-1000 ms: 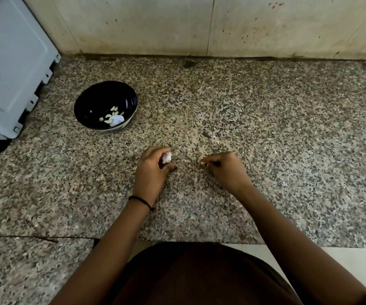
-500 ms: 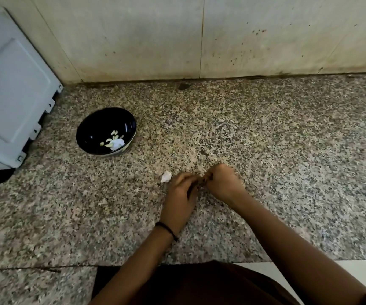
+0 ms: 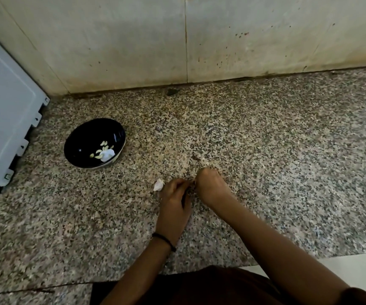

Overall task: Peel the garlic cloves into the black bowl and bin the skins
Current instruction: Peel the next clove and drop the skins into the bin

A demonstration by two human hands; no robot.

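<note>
A person is leaning over a speckled granite table point(image 3: 276, 155), both bare arms reaching forward to the middle of the slab. The left grip point(image 3: 173, 205) and the right grip point(image 3: 208, 183) are meeting knuckle to knuckle, the fingertips point(image 3: 189, 183) of the one touching those of the other. Both grips are narrow, with fingers curled inward. Whatever is being pinched between them is hidden by the backs of the hands, and it cannot be told whether a clove is there.

A white scrap of garlic point(image 3: 159, 184), either an unpeeled clove or its papery skin, is lying on the table just beside the left grip's knuckles, on the side towards the bowl. A thin black wristband point(image 3: 164, 239) is circling the left wrist.

The black bowl point(image 3: 78, 137) is sitting well apart from the hands, further back and to the left, upright on the table. Several pale peeled cloves point(image 3: 103, 147) are resting in its bottom next to a larger white piece point(image 3: 108, 154).

A pale grey panel point(image 3: 6, 111) is leaning at the table's left edge, near the bowl. A stained, pale tiled wall point(image 3: 122, 45) is running along the back, and a dark brown garment point(image 3: 199, 287) is filling the bottom of the view.
</note>
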